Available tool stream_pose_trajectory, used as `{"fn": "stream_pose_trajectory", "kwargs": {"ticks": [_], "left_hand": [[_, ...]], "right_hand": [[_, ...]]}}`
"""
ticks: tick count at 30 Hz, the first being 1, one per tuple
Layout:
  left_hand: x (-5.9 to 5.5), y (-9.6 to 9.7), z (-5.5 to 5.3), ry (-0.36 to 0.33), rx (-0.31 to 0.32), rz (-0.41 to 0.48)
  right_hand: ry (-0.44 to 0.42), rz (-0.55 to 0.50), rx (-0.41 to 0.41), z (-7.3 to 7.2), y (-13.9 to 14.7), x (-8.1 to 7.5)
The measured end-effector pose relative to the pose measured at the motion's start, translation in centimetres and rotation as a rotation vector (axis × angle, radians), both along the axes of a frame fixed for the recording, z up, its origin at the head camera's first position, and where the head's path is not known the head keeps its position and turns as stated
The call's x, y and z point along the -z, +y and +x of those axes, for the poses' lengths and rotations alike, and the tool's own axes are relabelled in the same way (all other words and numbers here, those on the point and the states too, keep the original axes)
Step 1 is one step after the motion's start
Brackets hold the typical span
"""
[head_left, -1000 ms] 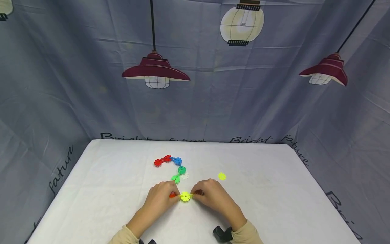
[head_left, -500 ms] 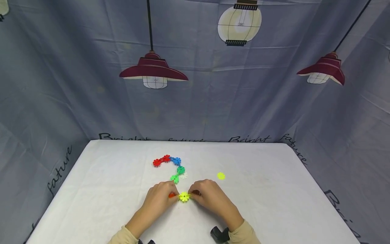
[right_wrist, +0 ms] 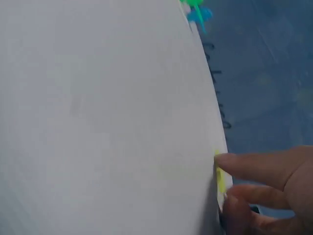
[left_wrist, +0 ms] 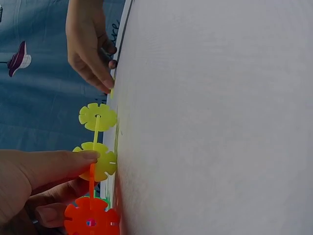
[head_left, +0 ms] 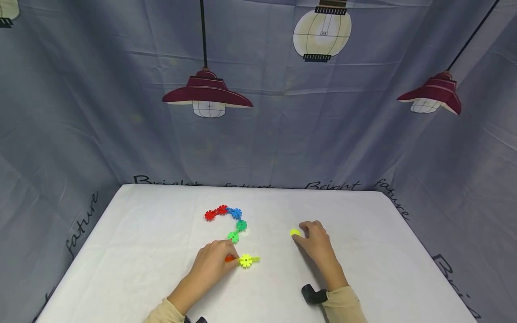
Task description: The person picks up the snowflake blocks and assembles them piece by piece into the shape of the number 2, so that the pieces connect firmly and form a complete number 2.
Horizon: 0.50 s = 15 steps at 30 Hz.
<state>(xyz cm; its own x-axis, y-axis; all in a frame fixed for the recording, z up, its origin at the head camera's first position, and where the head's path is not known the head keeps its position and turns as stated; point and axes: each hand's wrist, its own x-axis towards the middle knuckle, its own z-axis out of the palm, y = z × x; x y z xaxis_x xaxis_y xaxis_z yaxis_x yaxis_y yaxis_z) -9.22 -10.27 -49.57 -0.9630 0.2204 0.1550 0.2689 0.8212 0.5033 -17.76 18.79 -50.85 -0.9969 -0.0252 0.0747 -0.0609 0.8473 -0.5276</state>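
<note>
My left hand [head_left: 214, 262] pinches a short chain of slotted, flower-shaped plastic discs. In the left wrist view, the chain shows an orange disc [left_wrist: 92, 218] and a yellow disc [left_wrist: 100, 164], with another yellow disc [left_wrist: 98, 116] at the far end; they join through edge-on pieces. Over on the right, my right hand [head_left: 317, 244] is at a loose yellow disc [head_left: 295, 232] lying on the table. In the right wrist view, thumb and finger bracket this disc [right_wrist: 220, 174] at opposite edges and partly cover it.
Beyond my left hand lies a curved chain of joined red [head_left: 222, 209], blue [head_left: 236, 213] and green [head_left: 241, 225] discs. A white disc [head_left: 245, 233] sits beside its green end. A white cloth covers the table [head_left: 363, 269]; a grey printed curtain [head_left: 266, 143] hangs behind.
My right hand has let go of the small chain's right end and moved right and away to the loose yellow disc. My left hand keeps its pinch and place.
</note>
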Motion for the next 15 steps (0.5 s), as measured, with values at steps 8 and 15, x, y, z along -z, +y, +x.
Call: {"fn": "stream_pose_trajectory", "kwargs": {"ticks": [8, 15], "left_hand": [[-0.3, -0.1, 0.2, 0.001, -0.013, -0.001], [-0.3, -0.1, 0.1, 0.042, -0.003, 0.025]], "right_hand": [[-0.197, -0.286, -0.132, -0.3, -0.1, -0.1], [-0.548, -0.623, -0.362, 1.0, -2.0, 0.2]]}}
